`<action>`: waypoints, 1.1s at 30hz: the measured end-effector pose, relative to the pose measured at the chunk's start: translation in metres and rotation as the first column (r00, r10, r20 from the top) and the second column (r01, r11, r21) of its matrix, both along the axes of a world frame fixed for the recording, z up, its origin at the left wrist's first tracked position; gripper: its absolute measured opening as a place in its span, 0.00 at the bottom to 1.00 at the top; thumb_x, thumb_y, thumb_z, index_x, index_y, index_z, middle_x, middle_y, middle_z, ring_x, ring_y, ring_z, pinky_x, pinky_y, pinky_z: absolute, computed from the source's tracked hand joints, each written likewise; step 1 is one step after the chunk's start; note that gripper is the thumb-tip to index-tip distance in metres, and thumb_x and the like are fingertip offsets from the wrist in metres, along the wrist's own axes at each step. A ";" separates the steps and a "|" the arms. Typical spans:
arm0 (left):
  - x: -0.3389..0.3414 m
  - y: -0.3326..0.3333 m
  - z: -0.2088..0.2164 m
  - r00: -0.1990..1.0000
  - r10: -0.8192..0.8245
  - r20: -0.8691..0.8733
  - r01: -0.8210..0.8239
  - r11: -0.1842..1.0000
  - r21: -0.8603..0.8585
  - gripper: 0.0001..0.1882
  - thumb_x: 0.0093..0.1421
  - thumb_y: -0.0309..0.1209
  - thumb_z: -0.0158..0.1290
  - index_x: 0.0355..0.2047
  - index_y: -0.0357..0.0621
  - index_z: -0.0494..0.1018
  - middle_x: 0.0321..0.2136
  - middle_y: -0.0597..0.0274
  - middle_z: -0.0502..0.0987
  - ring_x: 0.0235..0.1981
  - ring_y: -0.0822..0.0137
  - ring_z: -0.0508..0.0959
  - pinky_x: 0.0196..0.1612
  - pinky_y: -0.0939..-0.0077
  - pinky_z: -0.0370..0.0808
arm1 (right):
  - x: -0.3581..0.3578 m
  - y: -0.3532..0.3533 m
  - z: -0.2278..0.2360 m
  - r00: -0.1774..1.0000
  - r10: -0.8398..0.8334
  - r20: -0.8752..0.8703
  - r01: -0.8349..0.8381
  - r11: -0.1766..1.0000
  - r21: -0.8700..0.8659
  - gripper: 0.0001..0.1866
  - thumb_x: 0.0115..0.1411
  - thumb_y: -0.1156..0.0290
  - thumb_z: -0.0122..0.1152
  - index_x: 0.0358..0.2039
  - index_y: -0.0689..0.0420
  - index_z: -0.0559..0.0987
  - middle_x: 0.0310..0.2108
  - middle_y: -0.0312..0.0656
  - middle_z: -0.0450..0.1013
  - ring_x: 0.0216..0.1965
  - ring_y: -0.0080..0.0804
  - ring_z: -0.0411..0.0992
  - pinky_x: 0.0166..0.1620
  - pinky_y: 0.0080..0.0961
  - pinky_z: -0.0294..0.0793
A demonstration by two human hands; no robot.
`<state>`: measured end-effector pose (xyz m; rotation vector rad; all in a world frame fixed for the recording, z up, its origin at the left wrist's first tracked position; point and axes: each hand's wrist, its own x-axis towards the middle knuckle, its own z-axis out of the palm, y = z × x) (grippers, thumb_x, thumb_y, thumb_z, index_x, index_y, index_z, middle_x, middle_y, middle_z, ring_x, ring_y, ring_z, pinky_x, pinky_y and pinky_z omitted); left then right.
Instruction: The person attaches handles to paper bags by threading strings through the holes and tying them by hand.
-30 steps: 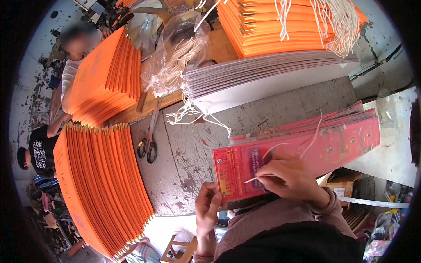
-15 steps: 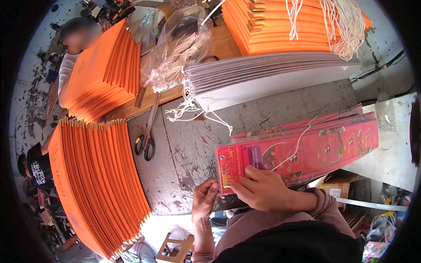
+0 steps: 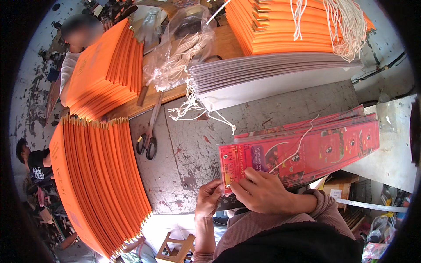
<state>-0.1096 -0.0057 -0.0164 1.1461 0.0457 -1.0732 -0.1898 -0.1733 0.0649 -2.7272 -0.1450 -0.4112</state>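
Observation:
A stack of long red printed strips [image 3: 342, 147] in clear plastic lies slantwise at the table's near right edge. My right hand [image 3: 267, 193] rests on its left part, fingers curled in. From that hand a white cord [image 3: 302, 139] rises and trails across the top strip; the stretch under the fingers is hidden. At the strip's near left corner my left hand [image 3: 208, 199] is closed in a pinch, thumb against fingers. Its fingertips touch the corner, but whatever lies between them is too small to make out.
Scissors [image 3: 150, 148] lie beside orange folded bags [image 3: 101, 184] on the left. More orange bags [image 3: 285, 33] and a grey-white stack [image 3: 272, 83] with cords stand at the back. A clear bag [image 3: 182, 52] holds cord bundles. Another person [image 3: 72, 59] is at the far left.
My left hand has risen slightly and moved right, closer against the strip's corner. The right hand stays on the strip. The whole view has shifted a little.

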 end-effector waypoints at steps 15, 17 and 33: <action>-0.003 -0.002 0.012 0.999 0.032 0.009 -0.032 0.999 -0.033 0.12 0.56 0.25 0.50 0.39 0.27 0.69 0.32 0.54 0.75 0.32 0.71 0.75 0.36 0.81 0.73 | 0.004 0.002 -0.001 0.998 0.050 0.036 -0.049 0.998 -0.038 0.12 0.39 0.69 0.55 0.27 0.59 0.72 0.20 0.32 0.64 0.28 0.27 0.63 0.24 0.17 0.64; -0.003 -0.004 0.016 0.999 0.050 0.018 -0.049 0.998 -0.042 0.12 0.56 0.24 0.50 0.38 0.27 0.70 0.32 0.54 0.75 0.32 0.71 0.75 0.36 0.81 0.73 | 0.005 0.003 -0.004 0.998 0.053 0.041 -0.051 0.998 -0.044 0.12 0.39 0.69 0.55 0.27 0.59 0.72 0.20 0.32 0.64 0.28 0.27 0.63 0.24 0.17 0.64; -0.003 -0.052 0.011 0.748 0.623 -0.230 -0.663 0.717 -0.214 0.06 0.63 0.27 0.37 0.34 0.43 0.64 0.19 0.72 0.64 0.18 0.83 0.63 0.21 0.89 0.65 | -0.037 -0.091 0.010 0.935 0.239 -0.263 -0.057 0.831 0.554 0.15 0.54 0.59 0.52 0.19 0.56 0.70 0.17 0.35 0.65 0.23 0.38 0.66 0.29 0.33 0.66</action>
